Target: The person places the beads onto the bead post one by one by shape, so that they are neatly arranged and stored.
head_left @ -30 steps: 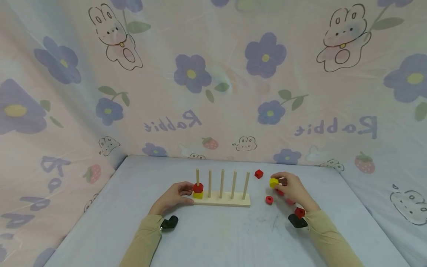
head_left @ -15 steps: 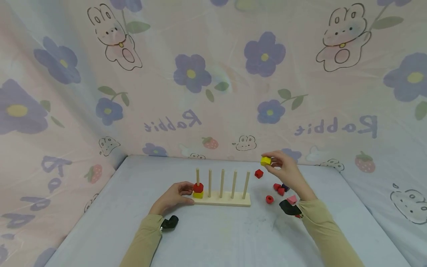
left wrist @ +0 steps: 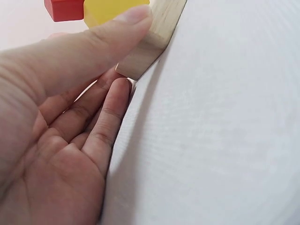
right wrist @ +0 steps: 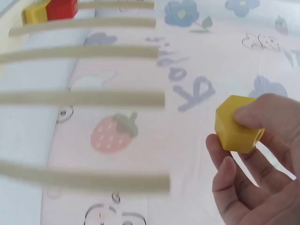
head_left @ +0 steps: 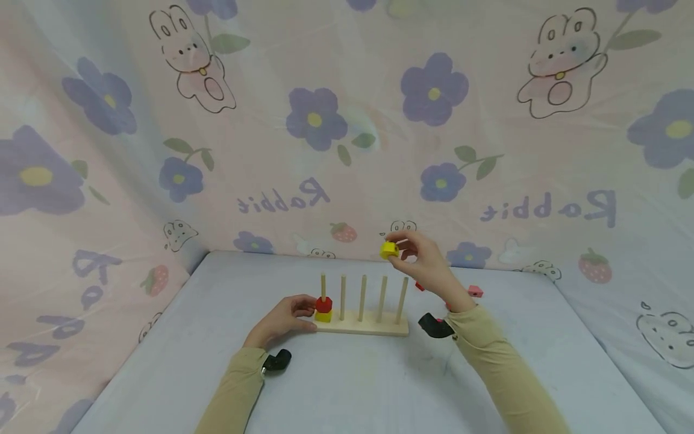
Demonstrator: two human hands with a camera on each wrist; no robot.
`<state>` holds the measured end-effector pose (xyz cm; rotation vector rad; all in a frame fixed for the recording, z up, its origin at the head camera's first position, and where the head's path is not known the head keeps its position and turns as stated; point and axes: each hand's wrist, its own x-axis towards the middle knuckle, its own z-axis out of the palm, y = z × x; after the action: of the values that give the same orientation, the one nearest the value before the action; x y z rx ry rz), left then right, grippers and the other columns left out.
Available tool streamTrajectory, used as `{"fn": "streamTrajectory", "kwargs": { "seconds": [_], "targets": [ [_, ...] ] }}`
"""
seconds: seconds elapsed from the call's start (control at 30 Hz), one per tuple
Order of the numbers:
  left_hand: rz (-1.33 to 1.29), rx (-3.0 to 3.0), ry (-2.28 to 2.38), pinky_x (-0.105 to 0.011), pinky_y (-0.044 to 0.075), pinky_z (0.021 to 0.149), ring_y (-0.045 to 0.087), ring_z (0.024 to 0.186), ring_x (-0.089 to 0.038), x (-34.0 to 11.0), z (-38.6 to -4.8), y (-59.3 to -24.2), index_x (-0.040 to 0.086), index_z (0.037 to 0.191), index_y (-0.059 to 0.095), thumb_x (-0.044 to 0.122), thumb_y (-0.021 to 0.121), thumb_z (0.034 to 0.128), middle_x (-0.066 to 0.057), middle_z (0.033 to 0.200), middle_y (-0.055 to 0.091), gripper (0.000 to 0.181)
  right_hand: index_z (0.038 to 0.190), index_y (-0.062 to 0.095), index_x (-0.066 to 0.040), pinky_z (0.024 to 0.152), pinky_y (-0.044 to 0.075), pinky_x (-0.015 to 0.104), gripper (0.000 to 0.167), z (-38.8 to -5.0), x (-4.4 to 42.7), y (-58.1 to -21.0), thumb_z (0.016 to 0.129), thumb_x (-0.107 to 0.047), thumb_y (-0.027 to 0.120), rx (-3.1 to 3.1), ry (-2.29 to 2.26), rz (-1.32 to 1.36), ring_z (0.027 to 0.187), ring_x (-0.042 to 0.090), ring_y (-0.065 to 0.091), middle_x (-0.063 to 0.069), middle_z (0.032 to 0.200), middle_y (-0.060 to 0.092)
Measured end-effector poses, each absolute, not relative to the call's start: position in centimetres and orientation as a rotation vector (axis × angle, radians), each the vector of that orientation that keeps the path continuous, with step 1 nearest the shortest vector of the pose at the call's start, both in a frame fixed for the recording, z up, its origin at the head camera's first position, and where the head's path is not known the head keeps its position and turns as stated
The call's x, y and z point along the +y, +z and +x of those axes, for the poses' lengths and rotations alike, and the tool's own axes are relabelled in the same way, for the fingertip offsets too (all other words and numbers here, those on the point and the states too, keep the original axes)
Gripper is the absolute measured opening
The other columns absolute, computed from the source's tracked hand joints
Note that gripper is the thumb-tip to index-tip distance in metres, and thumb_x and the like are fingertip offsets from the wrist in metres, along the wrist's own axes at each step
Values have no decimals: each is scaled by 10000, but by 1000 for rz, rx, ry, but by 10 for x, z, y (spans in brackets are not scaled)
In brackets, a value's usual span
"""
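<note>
My right hand (head_left: 425, 262) pinches a yellow faceted bead (head_left: 388, 250) between thumb and fingers, raised above the right end of a wooden peg board (head_left: 360, 325). In the right wrist view a hole shows in one face of this bead (right wrist: 236, 124). At the board's left end, my left hand (head_left: 284, 319) grips the base, its thumb lying along the wood (left wrist: 147, 54) in the left wrist view. The leftmost peg (head_left: 323, 286) carries a red bead (head_left: 323, 305) on top of a yellow bead (head_left: 323, 316). Several other upright pegs are bare.
To the right of the board lie loose beads, among them a pink one (head_left: 475, 292) and a red one (head_left: 419, 286), partly hidden by my right arm. A patterned curtain (head_left: 368, 150) hangs behind the white table (head_left: 336, 386).
With the yellow bead in its grip, my right hand has risen from the loose beads and moved left to the pegs. My left hand has stayed at the board's end.
</note>
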<state>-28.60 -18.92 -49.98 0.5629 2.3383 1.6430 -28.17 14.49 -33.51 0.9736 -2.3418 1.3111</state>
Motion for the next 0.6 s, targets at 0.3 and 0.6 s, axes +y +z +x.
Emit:
{"fn": "streamTrajectory", "kwargs": {
  "seconds": [0.3,0.6],
  "targets": [
    [557,2334,1631,-293,465,941,571,1055,-222,-191,-292,-506,54,1226,582,95,834,729,-64,1200,599,559,1129,617,-64,741,522,404,320,-290,95,-352,833,0,718,-2314,1343,1083,924,195,618,44,1078,643],
    [544,2328,1637,-307,464,949,572,1061,-237,-190,-291,-505,55,1229,581,100,829,738,-69,1198,603,552,1156,645,-81,705,492,329,323,-286,61,-363,846,-11,701,-2291,1283,1166,891,124,562,-32,1036,634]
  ]
}}
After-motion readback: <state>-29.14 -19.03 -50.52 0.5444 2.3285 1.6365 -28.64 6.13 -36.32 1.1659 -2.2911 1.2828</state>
